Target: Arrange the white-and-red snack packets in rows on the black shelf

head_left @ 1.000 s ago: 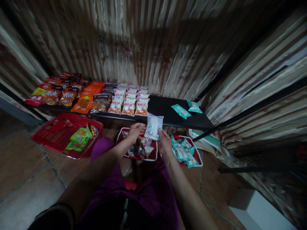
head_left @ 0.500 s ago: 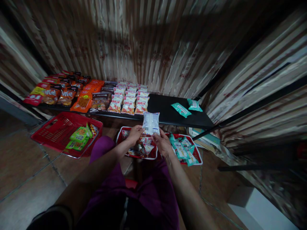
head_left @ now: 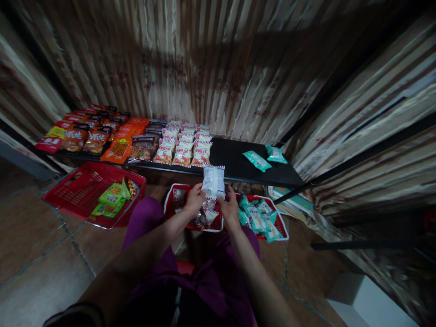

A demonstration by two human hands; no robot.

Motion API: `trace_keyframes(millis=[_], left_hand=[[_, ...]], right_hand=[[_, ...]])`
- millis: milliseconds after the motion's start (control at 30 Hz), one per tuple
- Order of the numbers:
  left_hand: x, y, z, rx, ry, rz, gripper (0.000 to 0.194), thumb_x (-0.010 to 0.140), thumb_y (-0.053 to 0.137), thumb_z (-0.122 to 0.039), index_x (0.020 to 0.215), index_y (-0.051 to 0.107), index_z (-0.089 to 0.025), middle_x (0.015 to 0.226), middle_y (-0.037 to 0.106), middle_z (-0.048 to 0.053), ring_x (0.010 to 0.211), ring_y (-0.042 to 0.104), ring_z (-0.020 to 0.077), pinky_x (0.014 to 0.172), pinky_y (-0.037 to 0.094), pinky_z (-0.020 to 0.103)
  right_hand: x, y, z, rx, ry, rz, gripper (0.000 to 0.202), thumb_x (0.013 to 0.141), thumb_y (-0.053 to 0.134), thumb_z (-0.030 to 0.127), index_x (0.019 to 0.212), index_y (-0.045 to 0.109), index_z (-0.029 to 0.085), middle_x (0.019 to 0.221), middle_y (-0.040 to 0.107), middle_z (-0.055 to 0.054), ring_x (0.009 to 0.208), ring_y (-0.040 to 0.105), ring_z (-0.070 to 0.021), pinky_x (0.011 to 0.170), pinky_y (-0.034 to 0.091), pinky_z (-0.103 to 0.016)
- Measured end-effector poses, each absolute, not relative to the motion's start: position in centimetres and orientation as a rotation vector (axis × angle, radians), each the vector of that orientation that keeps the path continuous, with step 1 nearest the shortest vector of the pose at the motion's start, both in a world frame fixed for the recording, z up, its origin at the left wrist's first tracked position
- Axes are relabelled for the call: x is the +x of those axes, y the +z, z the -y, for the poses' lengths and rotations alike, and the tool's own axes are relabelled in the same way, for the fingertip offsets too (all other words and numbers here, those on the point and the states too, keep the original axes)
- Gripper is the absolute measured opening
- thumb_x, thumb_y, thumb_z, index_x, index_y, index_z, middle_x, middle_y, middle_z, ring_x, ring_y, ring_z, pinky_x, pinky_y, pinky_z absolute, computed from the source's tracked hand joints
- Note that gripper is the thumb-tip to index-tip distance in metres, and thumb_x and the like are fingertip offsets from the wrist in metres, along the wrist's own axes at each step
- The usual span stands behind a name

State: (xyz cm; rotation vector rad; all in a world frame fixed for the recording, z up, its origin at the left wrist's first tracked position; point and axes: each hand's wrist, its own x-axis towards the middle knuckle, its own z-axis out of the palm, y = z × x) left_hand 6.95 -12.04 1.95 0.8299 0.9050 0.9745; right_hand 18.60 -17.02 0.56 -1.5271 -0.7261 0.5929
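Between both hands I hold a small snack bag (head_left: pixel 213 180), its pale printed back facing me. My left hand (head_left: pixel 195 200) pinches the bag's lower left side. My right hand (head_left: pixel 230 208) has its thumb at the lower right corner, with the other fingers partly hidden. Below the bag, a red basket with a white rim (head_left: pixel 166 211) contains more snack bags, partly covered by my hands. Just beyond, rows of matching white and orange snack bags (head_left: pixel 183 152) stand on a black shelf (head_left: pixel 226 156).
Orange packets (head_left: pixel 119 150), brown packets (head_left: pixel 142 146) and dark-topped packets (head_left: pixel 73 137) line the shelf's left. Two teal packets (head_left: pixel 257 161) lie at its right. A red basket (head_left: pixel 71 186) with green packets is at left; another basket (head_left: pixel 284 231) holds teal packets (head_left: pixel 257 218). A black post (head_left: pixel 340 168) slants at right.
The snack bag has come slightly lower and nearer to me, still in both hands. My right hand's fingers have spread up a little beside the bag. The camera view has shifted slightly.
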Motion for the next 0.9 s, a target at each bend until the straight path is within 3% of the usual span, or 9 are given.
trace_keyframes(millis=[100,167,300,467,600,767,900], left_hand=[[7.2,1.5,12.5,0.964,0.984,-0.961,0.033,0.073,0.06,-0.016,0.107,0.058,-0.019,0.098,0.068,0.006,0.093,0.062,0.0193,0.083,0.049,0.033],[7.3,1.5,12.7,1.083,0.994,-1.021,0.036,0.073,0.059,-0.015,0.108,0.059,-0.021,0.105,0.067,0.006,0.103,0.059,0.0214,0.091,0.045,0.036],[7.2,1.9,13.5,1.347,1.046,-1.116,0.038,0.074,0.052,-0.01,0.11,0.06,-0.021,0.118,0.062,0.008,0.116,0.052,0.0226,0.104,0.034,0.038],[7.2,2.6,14.6,1.597,1.057,-1.084,0.047,0.073,0.051,-0.008,0.118,0.056,-0.019,0.138,0.045,0.01,0.129,0.04,0.0228,0.109,0.03,0.037],[6.9,2.6,15.3,1.703,1.007,-1.002,0.047,0.071,0.055,-0.012,0.118,0.057,-0.021,0.136,0.048,0.009,0.128,0.041,0.0241,0.11,0.029,0.039],[6.2,2.7,14.2,1.636,1.079,-0.91,0.04,0.077,0.051,-0.017,0.117,0.057,-0.022,0.126,0.057,0.008,0.119,0.05,0.0204,0.106,0.034,0.035],[5.9,3.0,12.0,1.403,1.135,-1.053,0.028,0.075,0.058,-0.02,0.102,0.063,-0.022,0.112,0.064,0.007,0.108,0.056,0.0199,0.1,0.039,0.035]], right_hand=[[18.5,1.1,17.1,-1.657,0.302,0.957,0.057,0.064,0.063,0.027,0.12,0.055,0.022,0.13,0.052,-0.009,0.121,0.043,-0.0261,0.105,0.029,-0.045],[18.1,1.6,17.2,-1.674,0.289,1.041,0.052,0.067,0.061,0.029,0.119,0.056,0.023,0.131,0.051,-0.008,0.124,0.041,-0.0254,0.107,0.025,-0.044],[17.3,1.9,17.0,-1.628,0.511,0.987,0.048,0.077,0.054,0.042,0.122,0.054,0.025,0.128,0.056,-0.005,0.121,0.047,-0.0212,0.105,0.03,-0.039],[15.9,2.7,16.7,-1.398,0.821,0.698,0.048,0.075,0.058,0.049,0.119,0.056,0.029,0.126,0.057,0.001,0.121,0.047,-0.0153,0.101,0.035,-0.028],[15.3,3.7,16.6,-1.176,0.99,0.559,0.045,0.072,0.063,0.047,0.111,0.06,0.026,0.114,0.065,-0.001,0.109,0.056,-0.0164,0.092,0.044,-0.027],[16.7,3.3,16.8,-1.116,1.138,0.422,0.038,0.065,0.071,0.041,0.099,0.062,0.026,0.09,0.07,0.002,0.081,0.065,-0.0164,0.069,0.051,-0.028],[18.1,2.7,17.2,-1.084,1.249,0.374,0.027,0.066,0.07,0.039,0.087,0.063,0.025,0.085,0.071,0.001,0.075,0.065,-0.0184,0.065,0.053,-0.032]])
